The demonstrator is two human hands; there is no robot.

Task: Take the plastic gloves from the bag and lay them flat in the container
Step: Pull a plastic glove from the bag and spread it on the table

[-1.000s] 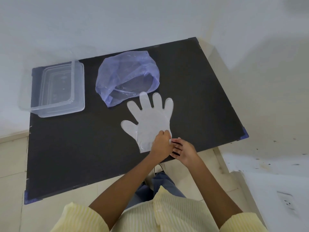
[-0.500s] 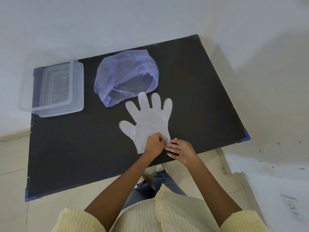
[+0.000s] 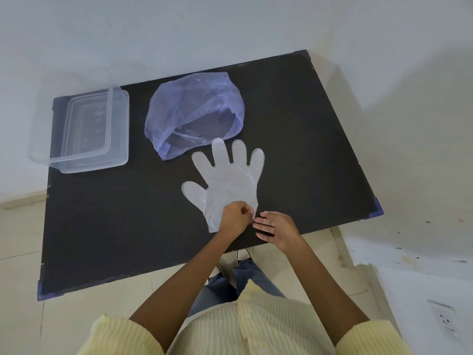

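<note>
Now, container: clear, contents unclear.
Bag: open, contents unclear.
Glove: cuff pinched by my left fingers; right fingers straight, beside.

Three things on the table
Container at far left, bag to its right, plastic glove before the bag; left hand on its cuff, right hand beside.
</note>
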